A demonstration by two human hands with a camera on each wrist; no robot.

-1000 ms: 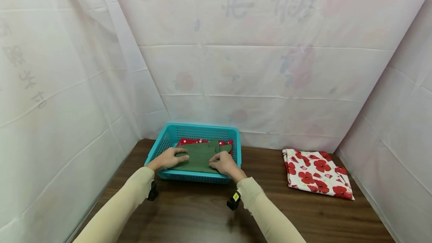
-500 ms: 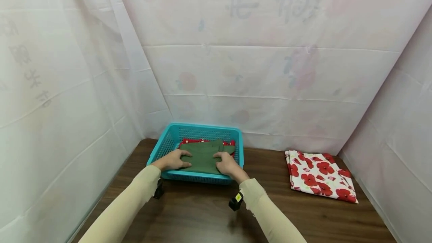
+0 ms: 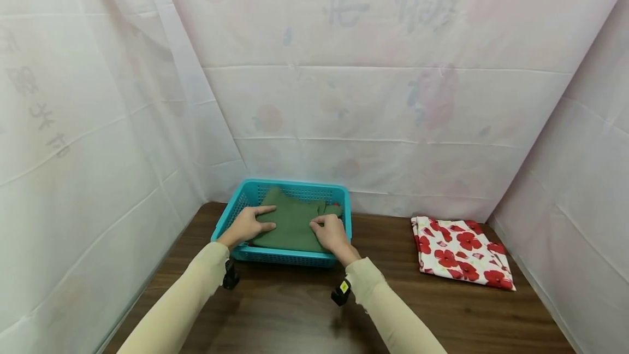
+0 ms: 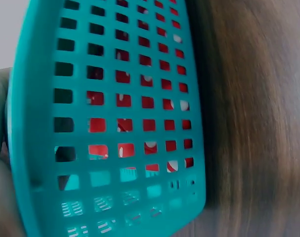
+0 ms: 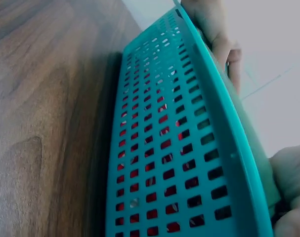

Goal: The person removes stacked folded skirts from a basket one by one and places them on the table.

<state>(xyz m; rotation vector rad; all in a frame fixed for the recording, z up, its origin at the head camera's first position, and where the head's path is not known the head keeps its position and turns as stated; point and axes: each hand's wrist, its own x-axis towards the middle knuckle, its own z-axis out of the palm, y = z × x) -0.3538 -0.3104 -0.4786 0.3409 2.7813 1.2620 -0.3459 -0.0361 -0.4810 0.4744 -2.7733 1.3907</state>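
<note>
My left hand [image 3: 249, 224] lies at the 9 o'clock side of a turquoise rectangular plastic basket with perforated walls [image 3: 290, 258], its fingers straight and its thumb well apart from them, resting on a folded dark green cloth [image 3: 294, 228]. My right hand [image 3: 334, 232], at the 3 o'clock side, has its thumb and fingertips drawn together, pinching that same green cloth near its edge. The cloth is inside the basket between my hands, its flat face up and one corner pointing toward 11 o'clock, in front of the far wall.

Beneath it is a red cloth with white spots [image 4: 97, 125], which shows through the holes of the near wall; from above, only a scrap of red peeps out toward 2 o'clock.

The basket stands on a dark brown wood-grain table [image 3: 285, 316]. Well apart from it, at about 3 o'clock, a folded white cloth printed with red flowers [image 3: 464, 253] lies flat on the table. A pale printed fabric curtain [image 3: 373, 108] hangs at 12 o'clock behind the basket. I wear cream long sleeves [image 3: 187, 299], with a small black device at each wrist [image 3: 341, 292], the right one bearing a yellow label.
</note>
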